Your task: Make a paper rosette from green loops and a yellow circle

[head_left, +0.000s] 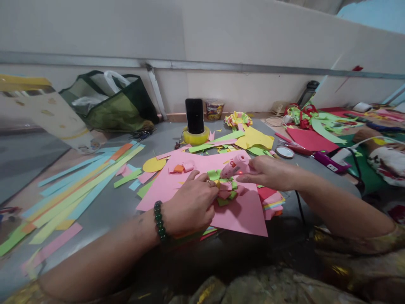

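My right hand [268,172] is closed around a pink hot glue gun [236,164]. Its nozzle points left, over a ring-like paper flower [225,192] of green and pink strips. From the left, my left hand [198,200] reaches the flower, its bent fingers gripping the flower's near left edge; the fingertips are partly hidden. Under both lies a large pink paper sheet [243,219]. On that sheet, beyond my left hand, sit curled pink and orange paper pieces [182,168].
Long coloured paper strips [85,181] spread at left. A phone [194,116] leans upright on a yellow tape roll [196,136]. Behind stand a snack cup [214,109] and a green bag [117,105]. At right are a purple power strip [330,162] and a co-worker's arm [387,162].
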Demonstrator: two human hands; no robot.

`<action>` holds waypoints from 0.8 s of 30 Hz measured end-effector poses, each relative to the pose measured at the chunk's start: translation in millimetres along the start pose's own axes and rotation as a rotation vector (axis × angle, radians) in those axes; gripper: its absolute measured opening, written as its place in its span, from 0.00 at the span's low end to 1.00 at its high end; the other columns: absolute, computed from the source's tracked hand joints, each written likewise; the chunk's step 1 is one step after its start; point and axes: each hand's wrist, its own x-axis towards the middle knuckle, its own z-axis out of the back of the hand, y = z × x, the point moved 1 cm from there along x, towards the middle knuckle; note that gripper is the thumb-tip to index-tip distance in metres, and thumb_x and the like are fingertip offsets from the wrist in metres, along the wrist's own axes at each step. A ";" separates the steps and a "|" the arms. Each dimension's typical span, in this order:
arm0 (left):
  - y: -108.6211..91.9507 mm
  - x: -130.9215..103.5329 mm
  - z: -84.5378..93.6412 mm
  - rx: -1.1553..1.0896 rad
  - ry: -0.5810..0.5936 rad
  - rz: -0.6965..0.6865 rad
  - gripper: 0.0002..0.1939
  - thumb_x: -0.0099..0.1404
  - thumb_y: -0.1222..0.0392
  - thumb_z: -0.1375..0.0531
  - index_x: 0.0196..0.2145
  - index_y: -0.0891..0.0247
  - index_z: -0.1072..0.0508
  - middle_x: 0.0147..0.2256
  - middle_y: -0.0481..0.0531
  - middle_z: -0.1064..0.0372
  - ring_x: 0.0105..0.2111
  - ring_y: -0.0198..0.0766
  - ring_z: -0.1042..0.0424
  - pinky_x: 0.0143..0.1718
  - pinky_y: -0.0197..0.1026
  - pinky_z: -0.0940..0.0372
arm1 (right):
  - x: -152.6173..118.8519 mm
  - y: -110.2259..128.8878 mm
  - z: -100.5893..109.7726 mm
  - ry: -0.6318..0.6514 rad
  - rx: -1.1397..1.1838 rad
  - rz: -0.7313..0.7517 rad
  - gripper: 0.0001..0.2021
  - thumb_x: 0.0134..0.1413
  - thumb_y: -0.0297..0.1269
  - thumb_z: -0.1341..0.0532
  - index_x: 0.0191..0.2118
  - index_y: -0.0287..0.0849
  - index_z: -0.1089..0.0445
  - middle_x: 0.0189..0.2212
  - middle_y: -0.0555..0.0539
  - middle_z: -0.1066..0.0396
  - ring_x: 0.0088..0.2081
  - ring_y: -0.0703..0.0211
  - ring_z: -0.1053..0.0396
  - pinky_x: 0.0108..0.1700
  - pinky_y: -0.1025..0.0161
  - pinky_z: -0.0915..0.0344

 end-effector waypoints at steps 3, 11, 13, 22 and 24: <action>-0.5 0.4 0.3 0.007 0.034 0.022 0.12 0.61 0.67 0.44 0.39 0.60 0.24 0.39 0.55 0.23 0.44 0.51 0.32 0.51 0.54 0.43 | -0.7 0.7 -0.8 0.047 -0.006 0.014 0.28 0.59 0.59 0.45 0.18 0.45 0.49 0.16 0.55 0.53 0.21 0.65 0.51 0.26 0.63 0.55; -0.4 1.2 -0.2 0.016 0.028 0.008 0.13 0.61 0.67 0.46 0.40 0.60 0.24 0.40 0.54 0.23 0.43 0.50 0.32 0.50 0.54 0.43 | 0.3 -5.5 -4.2 0.016 0.131 0.053 0.30 0.55 0.65 0.45 0.18 0.45 0.52 0.17 0.56 0.56 0.21 0.67 0.54 0.24 0.63 0.56; -0.3 1.0 -0.8 0.027 0.036 0.016 0.12 0.61 0.67 0.46 0.37 0.61 0.24 0.38 0.55 0.23 0.42 0.50 0.32 0.50 0.54 0.43 | -0.4 -11.4 -5.5 0.038 0.235 0.068 0.32 0.52 0.68 0.44 0.18 0.46 0.52 0.16 0.57 0.57 0.20 0.68 0.56 0.23 0.64 0.57; 1.3 -0.3 -1.2 0.016 -0.003 0.013 0.11 0.60 0.68 0.45 0.36 0.62 0.23 0.36 0.56 0.24 0.42 0.50 0.32 0.50 0.54 0.42 | -12.2 -39.5 -7.9 -0.086 0.667 0.091 0.28 0.48 0.65 0.37 0.29 0.40 0.29 0.17 0.53 0.40 0.21 0.65 0.47 0.23 0.64 0.51; 1.9 -0.1 -1.8 0.031 0.006 0.014 0.10 0.60 0.68 0.45 0.34 0.63 0.24 0.36 0.57 0.24 0.42 0.50 0.32 0.51 0.55 0.41 | -17.2 -43.2 -8.7 -0.106 0.669 0.113 0.28 0.53 0.62 0.38 0.41 0.39 0.24 0.18 0.53 0.39 0.21 0.65 0.49 0.23 0.64 0.51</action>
